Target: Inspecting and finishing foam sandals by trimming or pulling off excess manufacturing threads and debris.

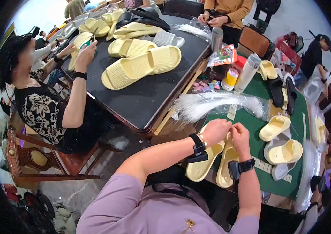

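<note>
My left hand point(217, 132) and my right hand point(240, 137) meet over the near edge of the green table point(251, 177). The fingers of both are pinched together, and whatever is between them is too small to make out. Beneath them, side by side, lie two pale yellow slippers point(197, 170) with their upper ends partly covered by my hands. Just beyond my hands, a bundle of thin white plastic strands point(212, 104) spreads out of a clear bag. Yellow slides point(285, 151) and grey slides point(283, 171) lie stacked to the right of my right hand.
Large yellow slides point(128, 72) lie on the black table point(134, 107) at left, where a seated person point(44, 105) handles a slipper. Bottles point(248, 73), a yellow-and-white tub point(231, 79) and black slippers point(276, 93) stand or lie beyond the strands. Another person point(231, 15) works opposite.
</note>
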`<state>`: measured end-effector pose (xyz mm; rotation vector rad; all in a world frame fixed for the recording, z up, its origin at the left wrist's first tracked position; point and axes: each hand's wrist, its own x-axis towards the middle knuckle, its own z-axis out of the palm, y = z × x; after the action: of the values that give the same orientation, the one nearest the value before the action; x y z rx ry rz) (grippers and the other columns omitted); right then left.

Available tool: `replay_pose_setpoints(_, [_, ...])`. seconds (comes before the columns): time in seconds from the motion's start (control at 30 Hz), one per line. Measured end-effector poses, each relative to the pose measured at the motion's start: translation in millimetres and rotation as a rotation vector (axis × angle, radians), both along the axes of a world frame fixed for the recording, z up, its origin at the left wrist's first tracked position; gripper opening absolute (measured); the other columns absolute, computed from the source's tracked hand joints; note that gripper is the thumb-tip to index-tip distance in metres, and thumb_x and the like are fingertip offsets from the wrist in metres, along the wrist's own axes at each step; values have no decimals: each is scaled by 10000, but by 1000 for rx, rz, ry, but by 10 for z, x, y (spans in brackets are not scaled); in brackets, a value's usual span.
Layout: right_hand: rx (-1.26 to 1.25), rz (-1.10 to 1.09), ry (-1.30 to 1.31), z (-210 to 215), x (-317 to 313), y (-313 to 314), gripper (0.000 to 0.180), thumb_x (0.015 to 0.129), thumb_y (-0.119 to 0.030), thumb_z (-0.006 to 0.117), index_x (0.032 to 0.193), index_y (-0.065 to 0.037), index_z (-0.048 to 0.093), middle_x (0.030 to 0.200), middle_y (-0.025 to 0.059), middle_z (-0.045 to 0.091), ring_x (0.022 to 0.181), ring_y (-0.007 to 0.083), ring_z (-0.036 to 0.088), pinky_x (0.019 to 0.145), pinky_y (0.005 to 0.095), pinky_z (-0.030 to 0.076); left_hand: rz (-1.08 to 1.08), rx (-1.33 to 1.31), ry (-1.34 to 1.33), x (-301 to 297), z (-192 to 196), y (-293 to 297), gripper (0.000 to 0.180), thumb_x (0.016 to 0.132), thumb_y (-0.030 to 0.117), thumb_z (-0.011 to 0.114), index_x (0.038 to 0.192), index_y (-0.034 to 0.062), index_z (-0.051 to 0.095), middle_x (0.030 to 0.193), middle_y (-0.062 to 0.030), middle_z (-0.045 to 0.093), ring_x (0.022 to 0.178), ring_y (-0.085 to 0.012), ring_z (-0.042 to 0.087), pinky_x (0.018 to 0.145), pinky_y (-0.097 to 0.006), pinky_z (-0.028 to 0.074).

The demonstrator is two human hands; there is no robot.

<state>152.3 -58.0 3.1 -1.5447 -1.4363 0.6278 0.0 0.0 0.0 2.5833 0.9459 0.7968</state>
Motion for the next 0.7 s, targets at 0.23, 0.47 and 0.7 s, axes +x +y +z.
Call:
replay_pose_setpoints(0.23, [43, -7, 73, -14, -73, -25, 95, 873, -67, 565, 846, 15, 604, 735, 71, 612, 679, 153, 563, 644, 310, 458, -46, 25, 22, -29, 16, 11, 107, 784, 123, 624, 870, 61, 613, 811, -108, 640, 803, -294, 655, 701, -397, 534])
replay_pose_setpoints(0.47, [268, -95, -183, 37, -154, -29, 32, 809, -3, 610, 819, 7, 581, 786, 112, 572, 731, 234, 579, 683, 324, 466, -56, -59, 197, 63, -21, 66, 88, 783, 117, 622, 837, 53, 649, 837, -121, 658, 803, -305, 662, 713, -401, 540])
replay_pose_setpoints(0.7, [174, -83, -61, -54, -48, -27, 37, 805, 10, 589, 790, 9, 555, 747, 79, 569, 698, 167, 543, 675, 298, 454, -65, 18, 45, -18, 108, -21, 85, 789, 136, 615, 792, 60, 654, 817, -112, 647, 830, -280, 651, 696, -393, 545])
